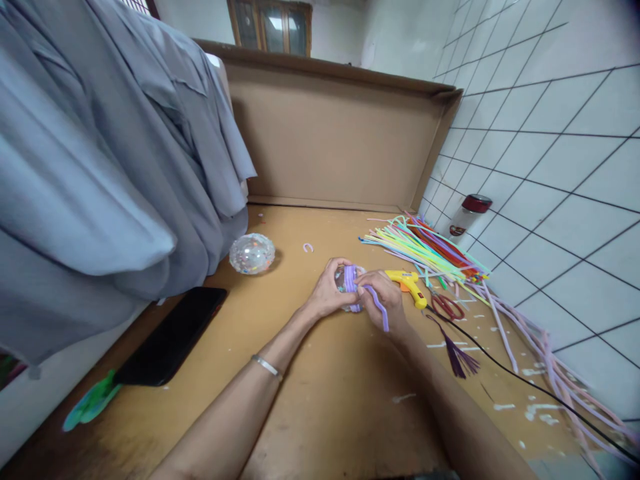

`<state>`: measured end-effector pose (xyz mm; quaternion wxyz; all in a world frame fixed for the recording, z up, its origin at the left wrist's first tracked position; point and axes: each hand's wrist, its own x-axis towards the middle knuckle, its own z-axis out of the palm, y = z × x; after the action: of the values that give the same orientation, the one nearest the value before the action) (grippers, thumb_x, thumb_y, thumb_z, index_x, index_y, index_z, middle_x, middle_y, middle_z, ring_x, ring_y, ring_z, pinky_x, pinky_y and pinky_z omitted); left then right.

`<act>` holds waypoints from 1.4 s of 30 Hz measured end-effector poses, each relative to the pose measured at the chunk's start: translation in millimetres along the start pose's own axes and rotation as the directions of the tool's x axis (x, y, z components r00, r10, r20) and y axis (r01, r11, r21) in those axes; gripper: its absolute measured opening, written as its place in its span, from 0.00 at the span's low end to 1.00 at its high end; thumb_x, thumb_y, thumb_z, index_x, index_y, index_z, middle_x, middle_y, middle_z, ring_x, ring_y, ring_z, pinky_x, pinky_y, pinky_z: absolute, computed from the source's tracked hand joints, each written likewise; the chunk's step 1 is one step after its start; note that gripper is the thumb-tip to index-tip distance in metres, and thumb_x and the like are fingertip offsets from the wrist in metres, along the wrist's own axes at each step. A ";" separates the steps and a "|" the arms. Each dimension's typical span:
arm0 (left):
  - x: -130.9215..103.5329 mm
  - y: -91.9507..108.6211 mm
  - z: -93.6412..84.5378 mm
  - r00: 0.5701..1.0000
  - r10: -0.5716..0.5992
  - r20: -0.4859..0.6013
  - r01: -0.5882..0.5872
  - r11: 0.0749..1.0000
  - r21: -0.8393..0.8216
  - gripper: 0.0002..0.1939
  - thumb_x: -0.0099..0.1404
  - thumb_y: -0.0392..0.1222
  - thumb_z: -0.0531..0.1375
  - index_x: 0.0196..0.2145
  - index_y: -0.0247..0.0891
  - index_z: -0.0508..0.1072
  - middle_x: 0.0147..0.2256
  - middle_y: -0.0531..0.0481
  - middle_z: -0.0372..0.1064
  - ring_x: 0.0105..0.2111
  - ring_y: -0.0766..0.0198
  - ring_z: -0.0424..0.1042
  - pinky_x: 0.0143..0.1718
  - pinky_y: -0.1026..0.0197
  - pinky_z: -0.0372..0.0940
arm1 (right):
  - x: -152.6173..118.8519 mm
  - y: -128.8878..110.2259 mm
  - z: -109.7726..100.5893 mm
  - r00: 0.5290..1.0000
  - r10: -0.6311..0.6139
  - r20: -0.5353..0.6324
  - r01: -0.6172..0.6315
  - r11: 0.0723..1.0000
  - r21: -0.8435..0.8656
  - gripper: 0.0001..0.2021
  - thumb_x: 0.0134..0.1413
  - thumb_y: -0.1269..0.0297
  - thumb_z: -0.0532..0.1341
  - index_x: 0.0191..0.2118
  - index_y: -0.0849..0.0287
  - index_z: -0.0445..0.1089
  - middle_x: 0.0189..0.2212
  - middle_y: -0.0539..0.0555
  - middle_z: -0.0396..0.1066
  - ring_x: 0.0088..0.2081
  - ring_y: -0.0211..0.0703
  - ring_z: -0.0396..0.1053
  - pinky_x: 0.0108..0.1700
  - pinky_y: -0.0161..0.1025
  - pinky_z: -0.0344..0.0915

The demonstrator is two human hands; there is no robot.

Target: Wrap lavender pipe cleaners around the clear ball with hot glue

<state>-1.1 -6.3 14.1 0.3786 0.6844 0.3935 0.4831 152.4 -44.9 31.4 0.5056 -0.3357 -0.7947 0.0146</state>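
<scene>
- Clear ball [344, 279] sat mid-desk, gripped in the left hand [327, 293]; its fingers were closed round it.
- Purple pipe cleaner [373, 301] was partway wrapped on it, free end pinched by the right hand [385, 300].
- Step looked like wrapping; the next turn needs tension.
- Glue gun [410, 285] lay at 3 o'clock, second ball [252, 253] at 10.

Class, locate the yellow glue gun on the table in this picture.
In the head view, the yellow glue gun lies on the table just right of the right hand, between it and the red scissors.
</scene>
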 end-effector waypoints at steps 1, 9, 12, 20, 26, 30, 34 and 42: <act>0.2 -0.4 0.2 1.000 0.010 -0.011 -0.010 1.000 0.008 0.31 0.42 0.38 0.67 0.45 0.39 0.64 0.44 0.48 0.68 0.45 0.57 0.69 0.51 0.55 0.63 | 0.0 -0.1 0.1 1.000 0.001 -0.002 -0.001 1.000 0.000 0.05 0.58 0.68 0.55 0.36 0.54 0.67 0.33 0.54 0.72 0.37 0.45 0.69 0.40 0.44 0.66; -1.1 2.9 1.9 0.990 0.134 -0.053 -0.130 0.988 0.078 0.28 0.43 0.35 0.67 0.45 0.38 0.68 0.46 0.46 0.69 0.48 0.55 0.69 0.53 0.52 0.63 | 0.2 0.9 -0.1 1.000 0.009 0.005 -0.008 1.000 -0.026 0.05 0.59 0.68 0.54 0.35 0.54 0.67 0.32 0.54 0.72 0.37 0.45 0.70 0.40 0.44 0.66; -3.8 4.1 3.4 0.991 0.122 -0.048 -0.120 0.992 0.037 0.31 0.45 0.36 0.66 0.49 0.38 0.67 0.48 0.44 0.69 0.48 0.55 0.70 0.54 0.53 0.64 | 0.2 1.7 0.5 1.000 0.004 -0.004 -0.004 1.000 -0.024 0.05 0.59 0.69 0.54 0.35 0.54 0.67 0.32 0.54 0.72 0.37 0.45 0.70 0.40 0.44 0.66; -4.7 4.7 4.2 0.994 0.107 -0.017 -0.107 0.993 -0.042 0.29 0.46 0.37 0.66 0.48 0.37 0.67 0.48 0.44 0.71 0.48 0.56 0.72 0.53 0.55 0.65 | -0.3 3.7 0.6 1.000 -0.022 -0.023 0.022 1.000 0.005 0.04 0.57 0.71 0.56 0.36 0.55 0.66 0.33 0.54 0.72 0.37 0.44 0.69 0.40 0.43 0.66; -3.0 3.7 1.3 0.992 0.125 0.003 -0.125 0.991 -0.049 0.28 0.47 0.39 0.68 0.47 0.38 0.66 0.46 0.45 0.71 0.47 0.57 0.71 0.52 0.55 0.64 | -0.3 1.9 -0.8 0.999 0.008 -0.038 -0.008 1.000 -0.001 0.05 0.58 0.71 0.55 0.36 0.55 0.67 0.33 0.53 0.72 0.36 0.44 0.70 0.39 0.42 0.65; -1.7 1.7 -1.2 0.992 0.125 0.026 -0.124 0.991 -0.048 0.29 0.47 0.42 0.68 0.47 0.38 0.67 0.46 0.45 0.71 0.47 0.56 0.71 0.52 0.55 0.64 | -0.1 1.7 -0.9 0.999 0.019 -0.044 -0.018 1.000 0.012 0.04 0.58 0.70 0.56 0.36 0.55 0.67 0.33 0.53 0.72 0.37 0.43 0.70 0.40 0.41 0.66; -1.1 2.6 -2.3 0.991 0.128 0.032 -0.127 0.991 -0.043 0.29 0.47 0.41 0.68 0.47 0.38 0.67 0.46 0.46 0.72 0.46 0.56 0.71 0.50 0.56 0.65 | 0.4 2.7 -0.4 0.999 0.001 -0.051 -0.001 1.000 0.001 0.04 0.58 0.70 0.55 0.35 0.55 0.66 0.33 0.53 0.73 0.37 0.43 0.71 0.39 0.41 0.66; -0.6 1.0 -1.9 0.991 0.118 0.055 -0.116 0.992 -0.052 0.28 0.47 0.36 0.67 0.48 0.38 0.68 0.48 0.45 0.71 0.48 0.55 0.71 0.53 0.54 0.65 | 0.5 2.3 -0.7 0.999 -0.020 -0.032 0.019 0.999 -0.028 0.04 0.59 0.70 0.55 0.35 0.55 0.66 0.32 0.54 0.72 0.36 0.43 0.70 0.39 0.43 0.66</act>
<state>-3.0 -7.0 15.2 0.3775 0.7105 0.3296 0.4939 154.1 -43.0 31.3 0.5136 -0.3351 -0.7898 -0.0066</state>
